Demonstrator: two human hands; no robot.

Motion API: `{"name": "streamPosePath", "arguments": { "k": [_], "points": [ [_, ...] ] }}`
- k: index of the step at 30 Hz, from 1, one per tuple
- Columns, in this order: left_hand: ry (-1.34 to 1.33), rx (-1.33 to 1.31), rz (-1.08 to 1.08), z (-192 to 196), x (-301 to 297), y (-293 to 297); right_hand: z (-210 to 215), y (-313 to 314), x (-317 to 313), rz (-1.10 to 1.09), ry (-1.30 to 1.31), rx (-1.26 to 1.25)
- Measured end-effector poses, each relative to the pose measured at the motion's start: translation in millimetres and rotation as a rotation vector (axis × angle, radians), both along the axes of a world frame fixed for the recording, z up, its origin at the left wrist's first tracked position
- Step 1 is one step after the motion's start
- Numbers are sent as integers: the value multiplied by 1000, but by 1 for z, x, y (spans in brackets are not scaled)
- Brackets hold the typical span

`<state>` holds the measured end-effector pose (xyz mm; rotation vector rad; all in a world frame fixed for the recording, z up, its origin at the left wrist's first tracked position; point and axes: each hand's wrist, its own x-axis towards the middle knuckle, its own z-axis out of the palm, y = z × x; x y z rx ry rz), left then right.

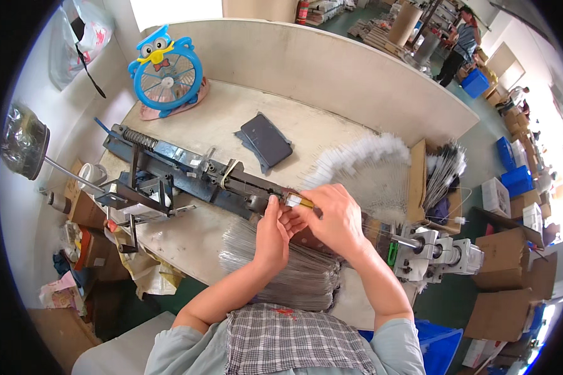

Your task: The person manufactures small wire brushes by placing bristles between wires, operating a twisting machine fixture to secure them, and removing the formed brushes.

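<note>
My right hand [339, 219] is closed around a short yellow-and-white piece [300, 200] whose kind I cannot make out. Beside it, my left hand [273, 236] has its fingers drawn together, and what they pinch is hidden. Both hands meet at the right part of a dark metal bench jig [187, 173], which runs diagonally across the table. Under my wrists lies a thick bundle of thin silvery wires [281, 275]. Beyond my right hand spreads a fan of thin wires with white ends [350, 164].
A dark phone [266, 139] lies behind the jig. A blue cartoon-bird fan [167, 81] stands at the back left. To the right are a cardboard box [417, 187] holding wires and a metal shaft mechanism [441, 253]. A low partition [331, 65] edges the table; people work beyond it.
</note>
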<state>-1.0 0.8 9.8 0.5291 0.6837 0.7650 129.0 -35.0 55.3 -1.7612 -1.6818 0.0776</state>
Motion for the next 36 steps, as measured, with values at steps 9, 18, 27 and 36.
{"name": "streamPosePath", "arguments": {
  "k": [9, 18, 27, 36],
  "points": [
    [-23, -9, 73, 3, 6, -7, -16, -6, -8, -108, -78, 163],
    [-89, 38, 121, -7, 5, -5, -19, -10, 1, -1, -136, 241],
    [-28, 29, 119, -2, 6, -6, -12, -19, 8, 47, -132, 232],
    [-127, -45, 128, -5, 4, -7, -7, -16, 3, 43, -153, 178]
  ]
}}
